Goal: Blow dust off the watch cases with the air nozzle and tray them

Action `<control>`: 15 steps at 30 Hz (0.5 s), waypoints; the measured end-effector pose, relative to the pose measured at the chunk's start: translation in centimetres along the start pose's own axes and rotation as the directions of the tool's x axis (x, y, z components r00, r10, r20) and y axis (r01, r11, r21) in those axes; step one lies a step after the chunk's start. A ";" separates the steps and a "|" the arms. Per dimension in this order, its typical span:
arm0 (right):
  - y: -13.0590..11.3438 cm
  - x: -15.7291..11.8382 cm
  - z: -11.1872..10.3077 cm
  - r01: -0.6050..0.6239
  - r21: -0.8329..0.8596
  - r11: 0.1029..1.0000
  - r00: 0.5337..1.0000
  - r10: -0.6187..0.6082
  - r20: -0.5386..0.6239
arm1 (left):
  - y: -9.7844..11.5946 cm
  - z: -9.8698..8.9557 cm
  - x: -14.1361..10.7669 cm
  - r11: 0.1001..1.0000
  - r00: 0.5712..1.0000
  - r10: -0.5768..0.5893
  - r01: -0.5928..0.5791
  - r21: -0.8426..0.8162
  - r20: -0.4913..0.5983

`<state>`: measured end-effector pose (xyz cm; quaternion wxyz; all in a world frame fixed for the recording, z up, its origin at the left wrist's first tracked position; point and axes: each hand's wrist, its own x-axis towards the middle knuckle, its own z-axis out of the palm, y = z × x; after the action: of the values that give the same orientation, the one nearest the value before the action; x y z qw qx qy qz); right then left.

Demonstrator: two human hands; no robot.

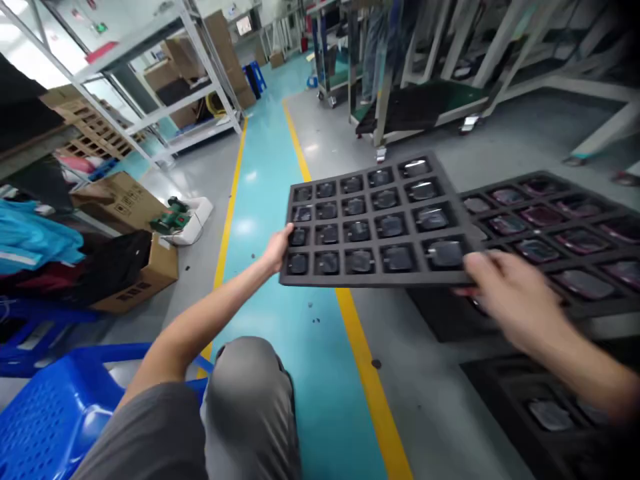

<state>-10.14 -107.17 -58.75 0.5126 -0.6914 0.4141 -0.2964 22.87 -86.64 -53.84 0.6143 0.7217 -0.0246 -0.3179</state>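
Between my two hands is a black foam tray, held up over the floor and slightly tilted. Its grid of pockets holds dark, glossy, rounded-square pieces, one to a pocket; I cannot make out what they are. My left hand grips the tray's left edge, thumb on top. At the near right corner my right hand is closed on the tray, blurred, with its lower fingers hidden underneath. Beyond and below it, a second foam tray carries similar pieces with a purplish sheen.
Another foam tray sits lower at the right. A blue plastic stool stands at my left. Cardboard boxes and a green bench machine lie left of the yellow-lined walkway. Wheeled racks stand ahead; a person's legs show there.
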 end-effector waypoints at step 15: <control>12.2 -10.6 12.9 -0.284 -0.322 0.903 0.850 0.393 0.351 | -20.3 -9.9 3.8 0.682 0.980 0.008 0.139 0.718 -0.198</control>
<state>-7.78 -93.48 -74.08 0.5374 -0.7138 0.4490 0.0068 23.53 -74.69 -73.31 0.2650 0.9328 -0.0655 -0.2352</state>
